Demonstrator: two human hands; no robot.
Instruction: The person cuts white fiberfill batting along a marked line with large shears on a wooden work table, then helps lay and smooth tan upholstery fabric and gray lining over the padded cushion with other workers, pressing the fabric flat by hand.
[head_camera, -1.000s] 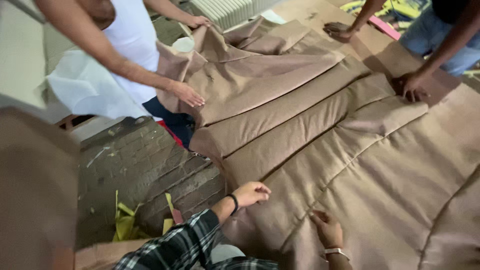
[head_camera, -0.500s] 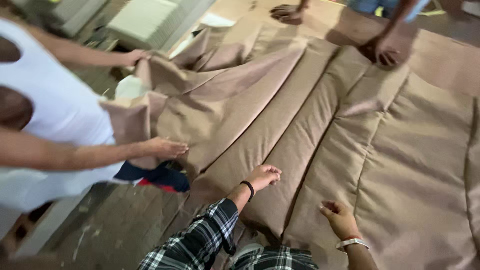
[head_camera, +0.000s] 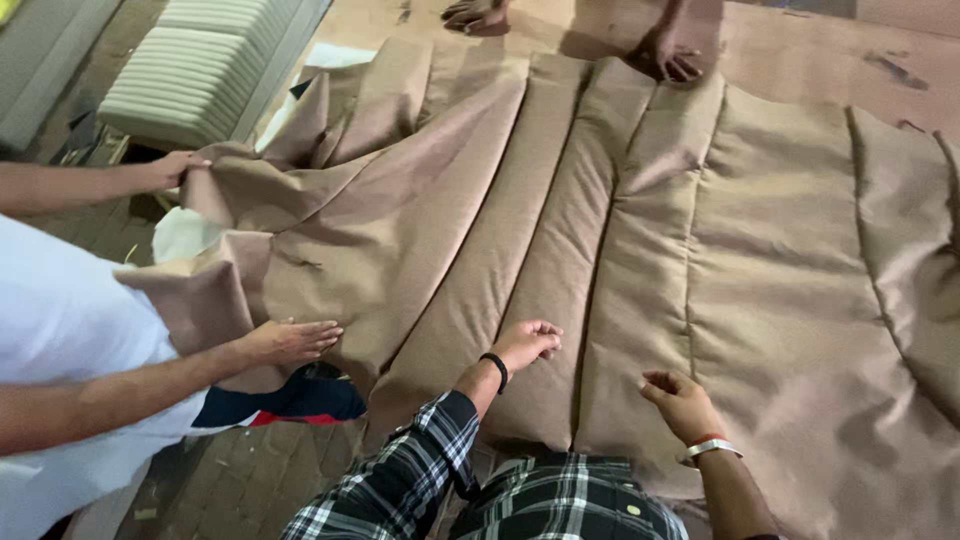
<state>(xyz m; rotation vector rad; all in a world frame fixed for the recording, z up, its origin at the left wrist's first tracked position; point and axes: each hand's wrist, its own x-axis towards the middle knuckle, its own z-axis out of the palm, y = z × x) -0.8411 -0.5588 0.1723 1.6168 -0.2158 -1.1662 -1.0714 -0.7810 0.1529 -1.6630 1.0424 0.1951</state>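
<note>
Resting on: both of the person's hands are lying on a brown quilted cover (head_camera: 640, 260) spread across the middle of the frame.
Left hand (head_camera: 528, 342): sitting at lower centre, fingers loosely curled, knuckles pressing a padded channel, gripping nothing; a black band is circling its wrist.
Right hand (head_camera: 680, 398): lying just right of it, fingers half bent, tips touching the fabric, holding nothing; a bracelet is showing at the wrist.
Cover: running from the lower centre to the top edge, its left side bunching into folds.
Co-worker at left: one hand (head_camera: 292, 340) is pressing flat on the folded edge, the other (head_camera: 176, 168) is pinching the fabric higher up.
Top edge: another person's hand (head_camera: 668, 60) is touching the cover.
Upper left: a ribbed pale cushion (head_camera: 200, 75) is lying apart.
</note>
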